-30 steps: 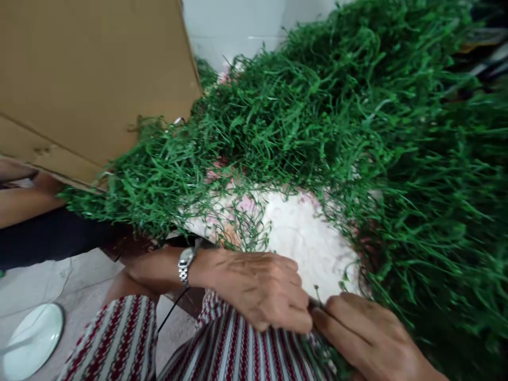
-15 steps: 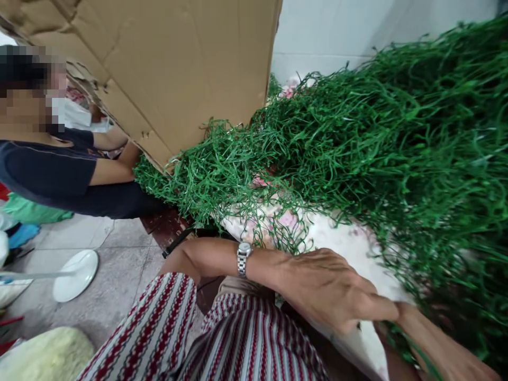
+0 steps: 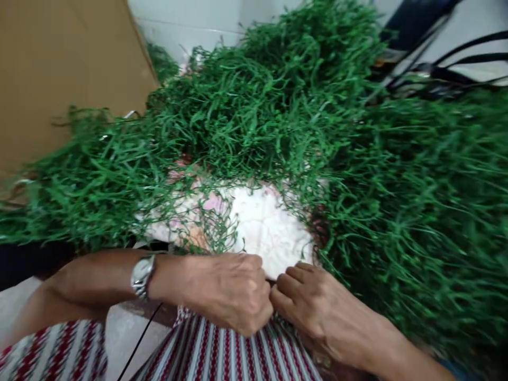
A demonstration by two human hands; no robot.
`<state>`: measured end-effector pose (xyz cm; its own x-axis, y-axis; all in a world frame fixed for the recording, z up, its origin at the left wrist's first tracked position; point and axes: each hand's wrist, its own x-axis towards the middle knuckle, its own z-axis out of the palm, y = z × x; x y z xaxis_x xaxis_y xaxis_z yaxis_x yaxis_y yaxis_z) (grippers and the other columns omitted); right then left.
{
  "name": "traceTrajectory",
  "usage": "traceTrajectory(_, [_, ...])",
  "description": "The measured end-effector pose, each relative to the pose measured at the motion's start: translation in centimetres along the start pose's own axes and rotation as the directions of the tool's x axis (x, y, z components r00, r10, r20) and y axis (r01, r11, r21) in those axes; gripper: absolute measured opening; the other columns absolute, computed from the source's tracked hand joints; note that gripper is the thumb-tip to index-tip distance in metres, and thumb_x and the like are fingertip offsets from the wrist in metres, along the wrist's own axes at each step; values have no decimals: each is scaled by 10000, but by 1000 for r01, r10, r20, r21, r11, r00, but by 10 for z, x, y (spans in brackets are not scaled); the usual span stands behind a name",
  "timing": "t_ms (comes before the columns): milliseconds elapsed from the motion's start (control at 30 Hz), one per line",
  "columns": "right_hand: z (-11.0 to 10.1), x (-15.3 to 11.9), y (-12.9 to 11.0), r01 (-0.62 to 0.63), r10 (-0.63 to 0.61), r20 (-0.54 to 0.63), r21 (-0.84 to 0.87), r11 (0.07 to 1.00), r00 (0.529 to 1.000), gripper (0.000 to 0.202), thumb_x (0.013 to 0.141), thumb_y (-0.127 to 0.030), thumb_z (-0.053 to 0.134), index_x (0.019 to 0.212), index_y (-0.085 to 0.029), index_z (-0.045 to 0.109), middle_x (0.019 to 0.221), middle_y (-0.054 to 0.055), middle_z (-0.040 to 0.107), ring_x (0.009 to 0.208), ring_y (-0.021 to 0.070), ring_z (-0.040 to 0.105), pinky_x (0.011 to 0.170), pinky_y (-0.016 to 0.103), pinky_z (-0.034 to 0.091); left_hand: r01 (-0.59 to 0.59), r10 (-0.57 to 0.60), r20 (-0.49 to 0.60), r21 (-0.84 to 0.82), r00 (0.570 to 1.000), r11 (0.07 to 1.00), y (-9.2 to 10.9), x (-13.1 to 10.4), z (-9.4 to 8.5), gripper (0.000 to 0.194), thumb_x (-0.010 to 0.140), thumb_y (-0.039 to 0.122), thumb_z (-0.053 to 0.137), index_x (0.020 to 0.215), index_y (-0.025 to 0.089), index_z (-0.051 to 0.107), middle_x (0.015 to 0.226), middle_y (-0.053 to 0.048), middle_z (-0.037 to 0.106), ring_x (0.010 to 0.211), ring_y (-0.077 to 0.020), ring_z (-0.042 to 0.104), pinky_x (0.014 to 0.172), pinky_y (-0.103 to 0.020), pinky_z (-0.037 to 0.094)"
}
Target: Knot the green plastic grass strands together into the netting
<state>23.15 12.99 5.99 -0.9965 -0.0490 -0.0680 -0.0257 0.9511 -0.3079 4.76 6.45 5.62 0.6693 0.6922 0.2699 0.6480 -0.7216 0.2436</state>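
My left hand (image 3: 228, 291), with a silver watch (image 3: 142, 276) on its wrist, is closed, knuckles up, above my lap. Beside it, my right hand (image 3: 311, 299) is closed too, its bent fingers meeting those of the left. Whatever is between the fingers is hidden from me. Just beyond both hands lies a white cloth (image 3: 264, 227) with a pink floral pattern. Thin green plastic-looking stems (image 3: 262, 111) are heaped behind it and to both sides, and a few loose sprigs (image 3: 218, 233) are scattered over the cloth.
A tall cardboard sheet or box side (image 3: 67, 63) stands at the far left. White wall tiles (image 3: 190, 29) rise behind the heap. Dark straps or cables (image 3: 468, 58) lie at the upper right. A thin black cord (image 3: 141, 338) hangs near my lap.
My view has swung to the right, so the other person and the floor at the left are out of sight. Both hands now appear side by side, more centred.
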Motion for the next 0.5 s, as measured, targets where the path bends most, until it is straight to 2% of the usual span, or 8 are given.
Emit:
traceTrajectory(100, [-7,-7,-3,24,-24,12,-39,999,1000,81,844,-177,408,780,-188,457,708,23,527,603,152,411,568,309,285,-192,191,64,11,980,981,7,8,-14,203,769,89,453,621,206,528,529,-18,482,476,-136,390,488,-323,324])
traceTrajectory(167, [-14,-16,-2,36,-36,6,-58,998,999,90,848,-186,403,772,-190,452,708,19,519,611,149,412,579,310,291,-266,256,127,67,958,962,8,5,-21,207,758,50,433,657,184,554,560,-25,504,495,-145,414,479,-327,313])
traceTrajectory(233, [-24,-30,1,1,-4,-36,-66,998,999,142,862,-191,370,743,-188,448,674,15,499,604,139,408,577,301,292,-255,236,163,105,958,961,4,-4,-26,212,755,44,420,691,188,562,589,-28,534,511,-154,434,483,-327,318])
traceTrajectory(267, [-30,-37,3,-54,48,-79,-78,995,996,177,869,-184,341,728,-187,448,648,13,485,594,134,402,567,294,289,-176,161,159,85,974,981,0,-10,-27,217,758,44,425,673,202,547,589,-21,538,510,-151,434,485,-322,322])
traceTrajectory(333, [-42,-51,7,-221,192,-202,-131,967,960,243,875,-153,283,711,-181,460,608,11,462,565,126,380,540,282,281,-40,40,32,4,999,999,-11,-20,-26,216,773,90,418,730,229,577,604,-20,568,519,-153,456,506,-318,361])
traceTrajectory(400, [-54,-62,12,-320,240,-325,-220,921,915,278,868,-124,265,708,-178,486,599,13,471,566,122,385,540,275,299,-51,49,-65,-35,997,998,-22,-24,-23,259,746,97,433,870,246,604,656,-24,617,555,-167,507,532,-330,408])
traceTrajectory(467, [-67,-74,20,-443,259,-477,-325,835,840,275,847,-102,293,703,-168,517,601,12,490,587,107,410,569,262,331,-59,50,-205,-40,978,997,-31,-23,-17,398,704,66,443,1015,263,593,686,-15,646,604,-180,559,566,-339,456])
traceTrajectory(500, [-74,-82,26,-542,270,-576,-372,754,772,263,840,-104,316,707,-157,536,610,13,506,607,98,429,588,258,341,-16,2,-284,-47,959,999,-34,-23,-13,457,693,59,443,1067,284,581,691,-2,653,623,-184,578,573,-341,471])
